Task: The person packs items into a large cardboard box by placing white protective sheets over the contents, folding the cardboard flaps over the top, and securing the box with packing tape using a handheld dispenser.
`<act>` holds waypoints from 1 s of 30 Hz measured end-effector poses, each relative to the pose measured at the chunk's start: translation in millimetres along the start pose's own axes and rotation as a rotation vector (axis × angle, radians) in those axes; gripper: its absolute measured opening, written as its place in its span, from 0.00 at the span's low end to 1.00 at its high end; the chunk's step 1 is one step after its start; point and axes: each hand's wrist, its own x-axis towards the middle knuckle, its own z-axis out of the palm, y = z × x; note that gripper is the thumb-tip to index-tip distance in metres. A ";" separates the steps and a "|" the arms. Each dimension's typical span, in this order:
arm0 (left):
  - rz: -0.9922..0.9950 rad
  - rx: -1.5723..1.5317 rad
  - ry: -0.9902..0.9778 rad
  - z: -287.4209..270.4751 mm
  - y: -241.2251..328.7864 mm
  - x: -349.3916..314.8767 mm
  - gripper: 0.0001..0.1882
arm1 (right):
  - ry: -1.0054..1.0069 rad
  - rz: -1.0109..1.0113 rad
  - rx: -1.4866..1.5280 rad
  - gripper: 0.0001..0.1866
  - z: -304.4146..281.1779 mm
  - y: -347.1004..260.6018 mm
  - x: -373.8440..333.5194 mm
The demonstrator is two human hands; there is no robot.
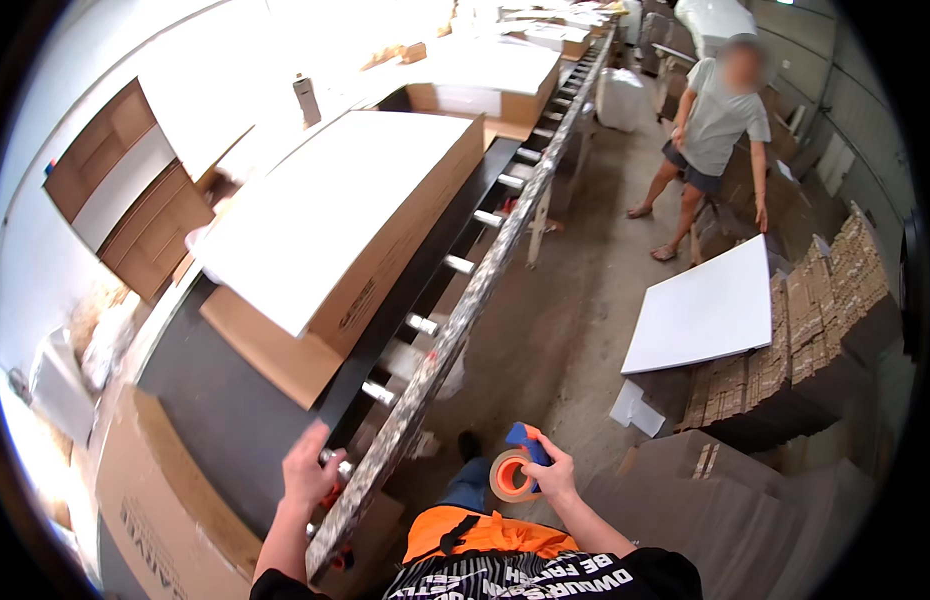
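My right hand is closed round the blue handle of a tape dispenser with an orange part and a roll of tan tape. It is held in front of my orange apron, over the aisle. My left hand is over the near end of the roller conveyor, fingers apart and slightly blurred, with nothing visible in it. Whether it touches a roller I cannot tell. Beyond it lies a large open carton, a white panel in its top and a brown flap sticking out towards me.
Another brown carton lies at the near left. A co-worker stands across the aisle, one hand at a white board. Flattened cardboard stacks line the right side. More cartons sit farther along the conveyor.
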 end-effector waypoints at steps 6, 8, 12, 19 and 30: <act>0.034 0.123 0.208 39.8 -5.4 194.2 0.45 | 0.425 0.067 0.309 0.49 -32.1 -90.2 72.5; -0.164 0.175 0.001 57.2 -11.6 235.4 0.52 | 0.438 0.058 0.339 0.48 -37.3 -108.4 100.3; -0.333 0.421 -0.470 89.9 -15.0 264.1 0.52 | 0.472 -0.001 0.402 0.42 -55.2 -136.3 149.1; -0.594 0.413 -0.393 82.6 -17.6 252.7 0.52 | 0.443 -0.108 0.556 0.35 -39.2 -198.7 315.5; -0.863 -0.393 0.715 85.9 -65.8 214.1 0.44 | 0.264 -0.561 0.359 0.39 -110.0 -347.4 679.8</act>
